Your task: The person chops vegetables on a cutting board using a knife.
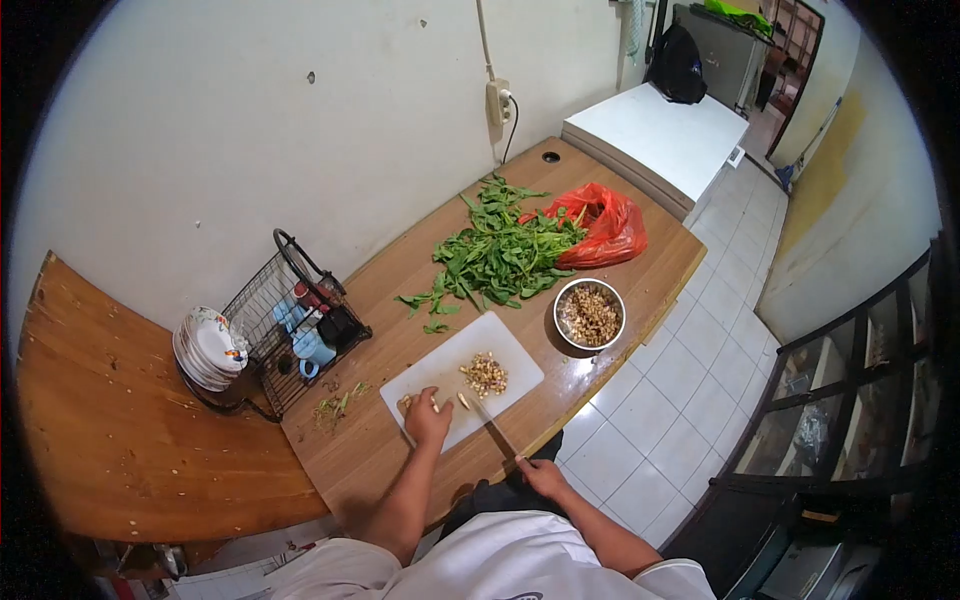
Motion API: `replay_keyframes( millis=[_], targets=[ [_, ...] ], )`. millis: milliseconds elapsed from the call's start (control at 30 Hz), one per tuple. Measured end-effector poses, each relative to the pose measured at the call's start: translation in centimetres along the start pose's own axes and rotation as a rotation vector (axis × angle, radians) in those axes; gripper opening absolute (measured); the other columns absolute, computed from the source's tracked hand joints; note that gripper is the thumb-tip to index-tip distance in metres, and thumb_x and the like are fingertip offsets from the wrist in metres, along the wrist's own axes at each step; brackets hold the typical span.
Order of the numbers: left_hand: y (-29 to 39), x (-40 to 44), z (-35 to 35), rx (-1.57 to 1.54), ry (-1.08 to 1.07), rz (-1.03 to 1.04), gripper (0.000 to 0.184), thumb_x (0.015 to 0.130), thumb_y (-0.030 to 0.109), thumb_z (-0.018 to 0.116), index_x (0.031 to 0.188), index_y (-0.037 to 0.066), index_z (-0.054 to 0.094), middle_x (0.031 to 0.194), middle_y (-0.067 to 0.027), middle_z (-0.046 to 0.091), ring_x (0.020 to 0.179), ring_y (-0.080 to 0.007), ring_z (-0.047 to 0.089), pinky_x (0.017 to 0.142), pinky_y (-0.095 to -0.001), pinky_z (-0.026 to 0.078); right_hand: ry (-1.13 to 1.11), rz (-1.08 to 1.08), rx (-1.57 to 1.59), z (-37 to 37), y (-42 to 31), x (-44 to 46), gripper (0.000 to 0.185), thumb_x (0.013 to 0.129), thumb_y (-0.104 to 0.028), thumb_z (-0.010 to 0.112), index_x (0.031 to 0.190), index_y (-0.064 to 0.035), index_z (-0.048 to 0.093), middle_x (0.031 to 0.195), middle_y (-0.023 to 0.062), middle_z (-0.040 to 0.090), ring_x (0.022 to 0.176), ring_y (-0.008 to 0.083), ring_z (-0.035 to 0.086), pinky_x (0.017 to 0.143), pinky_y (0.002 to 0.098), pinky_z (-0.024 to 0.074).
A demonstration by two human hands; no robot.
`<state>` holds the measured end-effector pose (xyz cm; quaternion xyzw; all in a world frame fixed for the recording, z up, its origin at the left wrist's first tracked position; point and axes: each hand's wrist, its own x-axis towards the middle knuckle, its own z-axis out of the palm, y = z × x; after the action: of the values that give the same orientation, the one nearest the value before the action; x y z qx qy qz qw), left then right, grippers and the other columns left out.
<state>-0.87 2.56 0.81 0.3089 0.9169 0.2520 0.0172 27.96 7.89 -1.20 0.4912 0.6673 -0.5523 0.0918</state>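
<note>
On the white cutting board (520,362), my left hand (428,418) is closed with curled fingers over pale pieces of what looks like tempeh, partly hidden by the fingers. My right hand (541,476) grips the handle of a knife (494,424) at the board's near edge. Its blade points away from me across the board, and a pale strip (463,401) lies beside the tip. A small heap of diced pieces (485,374) sits on the board beyond the blade. Similar brown and pale dice fill a metal bowl (619,322) to the right.
Leafy greens (505,250) are spread behind the board, touching a red plastic bag (612,230). Trimmed scraps (338,405) lie left of the board. A black wire rack (258,315) holds cups, with stacked plates (208,350) at its left. The wooden table's (660,285) right edge borders the tiled floor.
</note>
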Motion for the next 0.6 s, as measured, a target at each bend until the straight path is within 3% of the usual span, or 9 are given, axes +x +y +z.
replay_keyframes(
  millis=[33,67,167,333,433,600],
  targets=[
    [0.6,0.4,0.2,-0.056,-0.132,-0.053,0.047,0.073,0.038,0.083,0.114,0.018,0.069,0.088,-0.0023,0.071,0.086,-0.0246,0.070,0.076,-0.0422,0.054,-0.011,0.012,0.006,-0.2,-0.1,-0.1,0.073,0.095,-0.070,0.046,0.079,-0.0044,0.072,0.079,0.0167,0.071,0.081,0.0329,0.070,0.080,0.0423,0.0524],
    [1.2,0.5,0.3,-0.051,-0.132,-0.050,0.047,0.073,0.038,0.083,0.114,0.018,0.069,0.088,-0.0023,0.071,0.086,-0.0246,0.070,0.076,-0.0422,0.054,-0.019,0.024,0.012,-0.3,-0.4,-0.1,0.073,0.095,-0.070,0.046,0.078,-0.0043,0.072,0.079,0.0165,0.071,0.080,0.0327,0.070,0.080,0.0425,0.0523],
    [3.9,1.0,-0.1,-0.035,-0.375,-0.191,0.045,0.078,0.041,0.080,0.115,0.017,0.072,0.095,-0.0035,0.076,0.094,-0.0246,0.072,0.087,-0.0408,0.054,0.013,-0.005,0.039,-0.5,-1.3,-0.4,0.073,0.096,-0.070,0.046,0.078,-0.0040,0.072,0.078,0.0163,0.071,0.080,0.0325,0.070,0.079,0.0424,0.0524],
    [3.6,1.5,1.4,-0.025,-0.326,-0.176,0.032,0.078,0.033,0.077,0.107,0.020,0.078,0.096,-0.0035,0.077,0.093,-0.0239,0.073,0.083,-0.0383,0.056,0.091,-0.043,0.067,-1.1,-1.9,-0.8,0.075,0.091,-0.075,0.048,0.075,-0.0056,0.071,0.073,0.0163,0.068,0.073,0.0311,0.067,0.072,0.0411,0.0515],
    [2.5,1.5,1.9,-0.161,-0.297,-0.222,0.026,0.077,0.030,0.078,0.102,0.021,0.080,0.087,-0.0018,0.078,0.084,-0.0195,0.075,0.077,-0.0355,0.057,0.018,-0.031,0.113,-1.6,-2.5,-0.6,0.075,0.092,-0.075,0.048,0.077,-0.0061,0.072,0.074,0.0158,0.069,0.073,0.0307,0.066,0.072,0.0407,0.0511],
    [2.7,0.5,-0.2,-0.133,-0.381,-0.171,0.025,0.080,0.029,0.078,0.104,0.022,0.081,0.089,-0.0023,0.078,0.086,-0.0221,0.074,0.078,-0.0366,0.057,-0.006,-0.073,-0.025,-0.4,-2.0,1.0,0.074,0.093,-0.074,0.046,0.086,-0.0055,0.074,0.079,0.0156,0.071,0.082,0.0309,0.070,0.079,0.0416,0.0523]
  ],
)
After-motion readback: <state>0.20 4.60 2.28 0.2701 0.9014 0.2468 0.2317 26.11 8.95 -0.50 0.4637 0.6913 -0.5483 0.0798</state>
